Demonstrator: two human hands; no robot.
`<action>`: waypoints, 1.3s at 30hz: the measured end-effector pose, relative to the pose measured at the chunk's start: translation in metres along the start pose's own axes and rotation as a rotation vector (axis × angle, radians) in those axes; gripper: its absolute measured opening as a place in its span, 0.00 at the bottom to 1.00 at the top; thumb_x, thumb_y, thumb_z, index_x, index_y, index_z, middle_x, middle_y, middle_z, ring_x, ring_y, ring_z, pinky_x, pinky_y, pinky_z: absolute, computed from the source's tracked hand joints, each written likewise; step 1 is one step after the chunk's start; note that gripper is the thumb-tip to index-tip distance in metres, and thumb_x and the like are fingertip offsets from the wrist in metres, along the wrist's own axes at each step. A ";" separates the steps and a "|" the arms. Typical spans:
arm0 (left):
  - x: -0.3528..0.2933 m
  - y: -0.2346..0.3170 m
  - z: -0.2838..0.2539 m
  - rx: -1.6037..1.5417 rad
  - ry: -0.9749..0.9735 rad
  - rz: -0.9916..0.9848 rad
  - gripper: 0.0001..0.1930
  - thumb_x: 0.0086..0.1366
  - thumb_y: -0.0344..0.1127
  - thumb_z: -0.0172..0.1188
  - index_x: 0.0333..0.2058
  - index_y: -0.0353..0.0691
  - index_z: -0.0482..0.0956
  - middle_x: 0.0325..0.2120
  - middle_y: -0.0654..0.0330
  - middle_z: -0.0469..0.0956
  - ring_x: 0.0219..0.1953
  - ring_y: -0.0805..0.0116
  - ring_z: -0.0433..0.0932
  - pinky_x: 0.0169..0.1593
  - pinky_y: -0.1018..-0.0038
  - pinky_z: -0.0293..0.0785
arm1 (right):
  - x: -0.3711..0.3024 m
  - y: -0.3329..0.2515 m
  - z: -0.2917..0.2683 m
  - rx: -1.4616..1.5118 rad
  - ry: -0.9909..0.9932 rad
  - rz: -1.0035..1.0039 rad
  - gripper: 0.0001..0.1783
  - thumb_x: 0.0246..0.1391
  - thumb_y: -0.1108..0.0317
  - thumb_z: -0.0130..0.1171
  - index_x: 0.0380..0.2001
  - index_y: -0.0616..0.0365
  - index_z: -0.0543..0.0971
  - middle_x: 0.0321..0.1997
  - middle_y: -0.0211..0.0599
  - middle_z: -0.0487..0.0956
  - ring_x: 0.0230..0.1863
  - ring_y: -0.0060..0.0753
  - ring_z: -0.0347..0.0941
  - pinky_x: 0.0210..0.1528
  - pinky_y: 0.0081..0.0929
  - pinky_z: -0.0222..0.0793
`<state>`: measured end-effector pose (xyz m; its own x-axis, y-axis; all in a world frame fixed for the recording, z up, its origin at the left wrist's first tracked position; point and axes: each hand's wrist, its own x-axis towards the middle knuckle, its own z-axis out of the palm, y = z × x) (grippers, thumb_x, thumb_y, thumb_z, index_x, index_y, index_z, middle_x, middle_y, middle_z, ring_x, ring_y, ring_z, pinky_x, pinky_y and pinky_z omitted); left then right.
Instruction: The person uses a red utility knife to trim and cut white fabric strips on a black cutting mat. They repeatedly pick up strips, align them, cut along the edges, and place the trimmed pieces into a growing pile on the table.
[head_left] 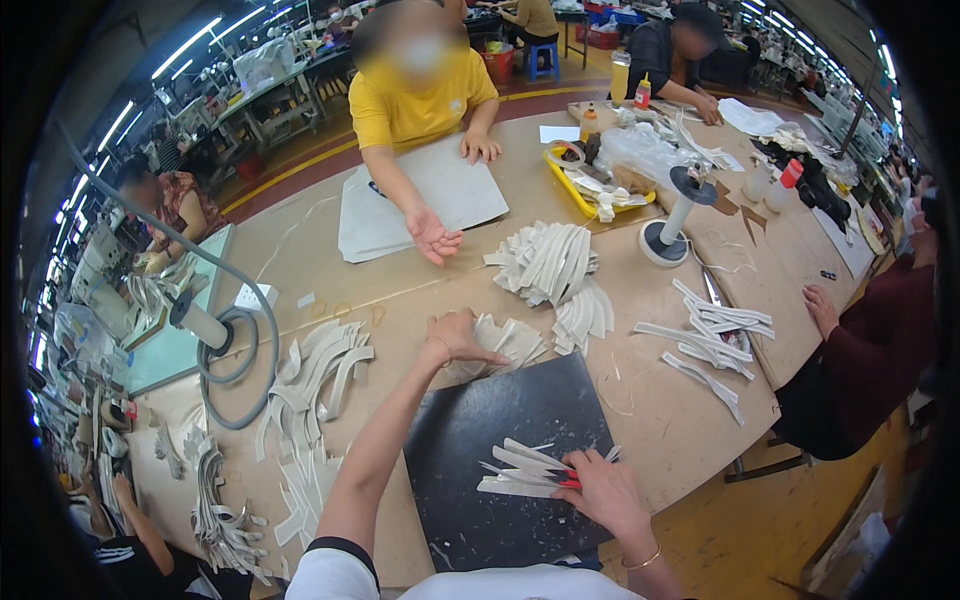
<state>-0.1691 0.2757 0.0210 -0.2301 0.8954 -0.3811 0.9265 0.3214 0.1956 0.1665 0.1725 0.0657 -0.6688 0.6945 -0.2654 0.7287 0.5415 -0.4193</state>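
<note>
The left hand (pixel 458 338) reaches forward over the far edge of the black mat (pixel 500 440). Its fingers (pixel 490 355) lie stretched and close together on a small pile of pale strips (pixel 505 342), and they press on the top pieces. I cannot tell if they already pinch one.

The right hand (pixel 605 490) rests on the near part of the mat. Its fingers curl and pinch a thin red tool (pixel 568 481), maybe a pen or a brush, with the tip just at the fan of strips (pixel 520 470) that lies to the left of these fingers.

As I judge it, the work is in an early or middle stage. About seven or eight strips are laid out on the mat, but much more waits: a big heap (pixel 548 265) beyond the left fingers, loose strips (pixel 715 335) far to the right, and curved pieces (pixel 315 375) to the left. These are too many to count exactly.

There is one mat, one red tool, and four separate groups of strips outside the mat.
</note>
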 end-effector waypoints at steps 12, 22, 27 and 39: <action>0.019 -0.009 -0.001 -0.447 -0.122 0.314 0.41 0.36 0.51 0.79 0.50 0.37 0.76 0.45 0.46 0.80 0.49 0.54 0.79 0.54 0.67 0.74 | 0.006 0.000 -0.004 0.016 -0.045 0.006 0.27 0.48 0.47 0.69 0.45 0.51 0.75 0.38 0.37 0.79 0.40 0.43 0.79 0.39 0.39 0.73; 0.015 -0.019 -0.053 -0.483 -0.121 0.157 0.49 0.36 0.49 0.80 0.58 0.35 0.69 0.49 0.47 0.78 0.53 0.56 0.76 0.57 0.65 0.71 | 0.011 -0.002 -0.009 -0.001 -0.115 0.044 0.28 0.48 0.45 0.69 0.46 0.50 0.75 0.39 0.37 0.79 0.40 0.44 0.79 0.40 0.40 0.74; 0.038 -0.081 -0.136 -1.062 0.196 0.134 0.41 0.48 0.40 0.77 0.58 0.30 0.68 0.47 0.51 0.78 0.47 0.61 0.80 0.51 0.69 0.77 | 0.014 0.000 -0.008 0.020 -0.141 0.036 0.28 0.47 0.48 0.69 0.46 0.51 0.74 0.39 0.38 0.79 0.40 0.45 0.79 0.39 0.41 0.74; 0.150 -0.198 0.050 -0.791 0.901 -0.293 0.31 0.58 0.44 0.69 0.55 0.32 0.72 0.52 0.46 0.73 0.50 0.57 0.75 0.56 0.67 0.70 | 0.017 0.004 0.001 0.131 -0.082 0.020 0.29 0.40 0.59 0.75 0.43 0.60 0.72 0.38 0.47 0.79 0.38 0.50 0.81 0.37 0.43 0.76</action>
<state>-0.3725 0.3311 -0.1196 -0.8120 0.5501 0.1952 0.4429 0.3629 0.8199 0.1575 0.1859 0.0587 -0.6684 0.6602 -0.3427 0.7199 0.4582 -0.5213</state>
